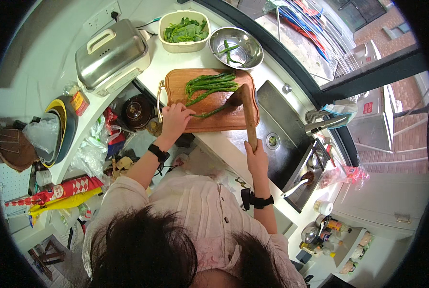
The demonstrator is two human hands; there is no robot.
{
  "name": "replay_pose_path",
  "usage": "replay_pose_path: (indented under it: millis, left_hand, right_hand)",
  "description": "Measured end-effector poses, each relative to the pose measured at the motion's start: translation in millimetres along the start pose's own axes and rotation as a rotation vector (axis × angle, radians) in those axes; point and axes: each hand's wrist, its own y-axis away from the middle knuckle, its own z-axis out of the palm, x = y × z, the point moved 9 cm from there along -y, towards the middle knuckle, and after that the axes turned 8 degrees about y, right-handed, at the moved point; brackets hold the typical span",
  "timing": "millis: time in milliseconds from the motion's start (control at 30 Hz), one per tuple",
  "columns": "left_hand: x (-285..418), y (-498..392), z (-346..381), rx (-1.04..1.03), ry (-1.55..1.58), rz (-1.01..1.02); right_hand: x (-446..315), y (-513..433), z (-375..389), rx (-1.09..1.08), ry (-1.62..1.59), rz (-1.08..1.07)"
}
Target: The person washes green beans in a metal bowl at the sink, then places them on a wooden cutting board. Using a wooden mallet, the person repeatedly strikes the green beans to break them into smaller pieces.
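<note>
My right hand [258, 158] grips the wooden handle of a knife [249, 118], held over the right part of a wooden cutting board [207, 124]. A dark, blade-like part spreads left from the knife's far end; its exact shape is hard to make out. At the board's near left, the fingers of my left hand [176, 118] pinch one end of a long green bean [212, 112]. The bean's other end reaches the dark part of the knife. Farther back on the board lies a bundle of long green beans [212, 84].
Behind the board are a steel bowl [248, 50] with a few beans and a cream basin [183, 46] of leafy greens. A metal-lidded appliance [111, 54] stands left. The dark sink [282, 129] lies right, with a faucet [326, 125] and a white-handled brush [297, 186].
</note>
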Motion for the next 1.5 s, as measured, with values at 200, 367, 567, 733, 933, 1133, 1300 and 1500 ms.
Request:
replay_pose_path:
  millis: [200, 367, 567, 733, 933, 1133, 1300, 1500]
  left_hand:
    - [-4.1, -3.9, -3.2, 0.011, 0.003, -0.027]
    - [-8.3, -2.0, -0.4, 0.004, 0.076, -0.061]
    - [-12.4, 0.0, 4.7, 0.044, 0.194, -0.157]
    - [-18.1, -0.2, 7.9, 0.051, 0.287, -0.224]
    - [-11.6, 2.4, 5.2, 0.127, 0.276, -0.176]
    - [-9.6, 2.2, 7.8, 0.146, 0.283, -0.185]
    - [-13.9, 4.0, 12.7, 0.132, 0.298, -0.213]
    - [-17.1, 3.1, 15.9, 0.139, 0.261, -0.189]
  right_hand:
    - [-5.9, 6.3, 3.6, -0.008, -0.073, -0.031]
    - [-3.3, 12.1, 6.7, 0.034, -0.098, -0.047]
    - [-15.6, 18.2, 25.2, -0.044, -0.111, -0.126]
    - [-14.1, 25.6, 15.7, 0.021, -0.09, -0.114]
    - [-12.7, 33.3, 17.6, -0.014, -0.047, -0.132]
    - [-16.2, 36.0, 29.8, -0.122, -0.002, -0.17]
    - [-16.0, 38.0, 27.7, -0.09, -0.024, -0.144]
    - [-15.5, 40.2, 37.2, -0.18, 0.041, -0.145]
